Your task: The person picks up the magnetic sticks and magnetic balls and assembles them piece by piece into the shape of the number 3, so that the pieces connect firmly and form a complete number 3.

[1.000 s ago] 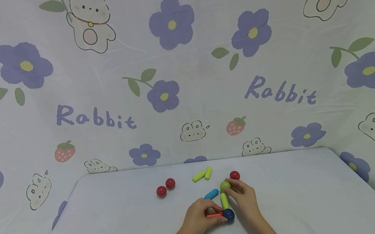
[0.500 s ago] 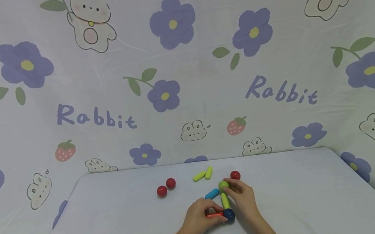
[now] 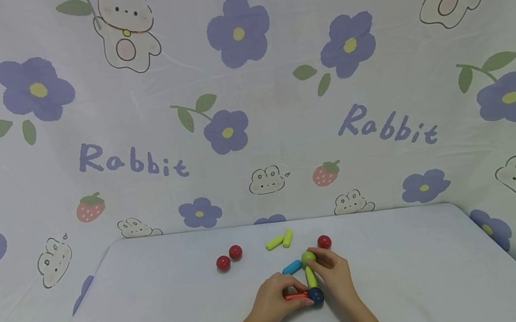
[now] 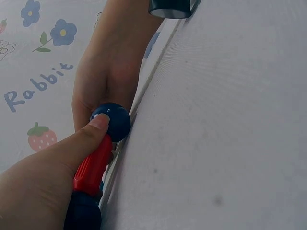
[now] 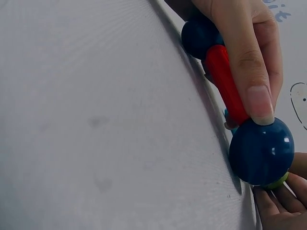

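Note:
My left hand [image 3: 273,298] grips a dark blue ball [image 3: 316,296], its thumb pressing on the ball where a red rod [image 4: 93,165] joins it. A second dark blue ball [image 5: 199,38] sits at the rod's other end, hidden by the hand in the head view. From the first ball a yellow-green rod [image 3: 311,277] runs away toward a light green ball [image 3: 308,258]. Thumb and fingers of my right hand [image 3: 336,271] pinch that green ball at the rod's far end. Whether ball and rod touch is unclear. A blue rod [image 3: 292,267] lies just beyond the left hand.
Two red balls [image 3: 223,263] sit on the white table [image 3: 159,300] to the left. Another red ball [image 3: 324,241] is just behind the right hand. Two loose yellow-green rods [image 3: 274,242] lie near the back edge. Behind hangs a patterned cloth [image 3: 284,142].
The right hand has shifted the green ball slightly left, then a little nearer to the yellow-green rod. The left hand keeps its hold in place.

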A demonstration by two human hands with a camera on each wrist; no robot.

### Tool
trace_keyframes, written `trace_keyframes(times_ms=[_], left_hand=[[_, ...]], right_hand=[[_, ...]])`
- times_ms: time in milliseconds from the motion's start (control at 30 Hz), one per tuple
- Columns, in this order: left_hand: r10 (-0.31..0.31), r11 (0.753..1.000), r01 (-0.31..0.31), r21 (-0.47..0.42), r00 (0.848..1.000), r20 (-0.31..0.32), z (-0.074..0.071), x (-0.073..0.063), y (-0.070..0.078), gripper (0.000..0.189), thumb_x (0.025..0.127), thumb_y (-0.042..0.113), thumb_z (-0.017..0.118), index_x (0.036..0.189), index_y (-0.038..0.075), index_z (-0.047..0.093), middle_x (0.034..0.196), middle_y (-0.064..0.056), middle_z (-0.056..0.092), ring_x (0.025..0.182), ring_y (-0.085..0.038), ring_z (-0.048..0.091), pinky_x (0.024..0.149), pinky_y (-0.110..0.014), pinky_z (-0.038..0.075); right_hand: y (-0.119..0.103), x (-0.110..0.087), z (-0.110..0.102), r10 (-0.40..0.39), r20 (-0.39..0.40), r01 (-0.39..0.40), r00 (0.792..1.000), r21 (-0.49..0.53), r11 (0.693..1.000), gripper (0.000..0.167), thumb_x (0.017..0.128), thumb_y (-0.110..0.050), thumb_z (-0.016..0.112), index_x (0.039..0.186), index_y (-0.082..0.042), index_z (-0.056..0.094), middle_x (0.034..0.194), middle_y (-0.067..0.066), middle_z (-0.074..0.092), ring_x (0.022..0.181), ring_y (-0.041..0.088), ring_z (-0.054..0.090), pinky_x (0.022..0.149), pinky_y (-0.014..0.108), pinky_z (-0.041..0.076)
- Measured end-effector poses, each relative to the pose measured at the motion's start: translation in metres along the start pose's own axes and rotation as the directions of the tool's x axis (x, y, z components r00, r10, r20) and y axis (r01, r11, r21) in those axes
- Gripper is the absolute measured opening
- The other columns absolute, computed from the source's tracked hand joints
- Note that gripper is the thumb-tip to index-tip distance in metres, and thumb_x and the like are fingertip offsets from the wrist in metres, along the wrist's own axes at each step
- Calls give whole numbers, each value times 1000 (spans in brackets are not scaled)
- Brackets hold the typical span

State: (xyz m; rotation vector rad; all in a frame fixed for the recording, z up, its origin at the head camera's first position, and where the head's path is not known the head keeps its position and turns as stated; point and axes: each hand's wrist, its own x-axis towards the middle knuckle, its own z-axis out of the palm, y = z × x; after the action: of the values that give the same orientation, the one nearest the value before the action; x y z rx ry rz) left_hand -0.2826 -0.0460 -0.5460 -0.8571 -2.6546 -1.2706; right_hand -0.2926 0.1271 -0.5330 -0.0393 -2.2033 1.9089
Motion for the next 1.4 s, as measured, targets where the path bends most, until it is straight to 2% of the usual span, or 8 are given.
trace_keyframes(times_ms=[433,767,1100,1400], left_hand=[[-59,998,59,17,998,24,-1,0,2,30,64,54,69,88,35,68,73,20,54,65,-4,45,55,-23,39],[-23,1000,23,8,999,30,-1,0,1,28,66,52,69,89,36,67,73,21,54,65,-4,44,55,-22,38],[101,994,-101,36,995,-20,-3,1,2,27,68,49,69,90,34,67,74,24,56,65,-3,42,55,-21,34],[101,995,-101,28,995,-17,-1,-1,2,26,69,46,70,91,33,67,76,23,56,65,-4,43,55,-20,35]], right_hand=[[4,1,-1,-32,7,32,999,-20,999,30,78,0,66,107,-3,62,111,9,59,109,21,51,85,26,42],[2,1,-2,-44,16,45,999,-34,998,28,79,-2,66,107,-5,62,111,8,59,108,21,52,85,27,42],[3,3,-3,-21,8,21,1000,-37,999,27,81,-8,66,107,-7,63,109,7,60,106,22,53,85,31,43],[2,3,-3,1,31,0,1000,-51,999,28,83,-11,64,110,-5,62,111,6,60,107,21,52,87,34,42]])
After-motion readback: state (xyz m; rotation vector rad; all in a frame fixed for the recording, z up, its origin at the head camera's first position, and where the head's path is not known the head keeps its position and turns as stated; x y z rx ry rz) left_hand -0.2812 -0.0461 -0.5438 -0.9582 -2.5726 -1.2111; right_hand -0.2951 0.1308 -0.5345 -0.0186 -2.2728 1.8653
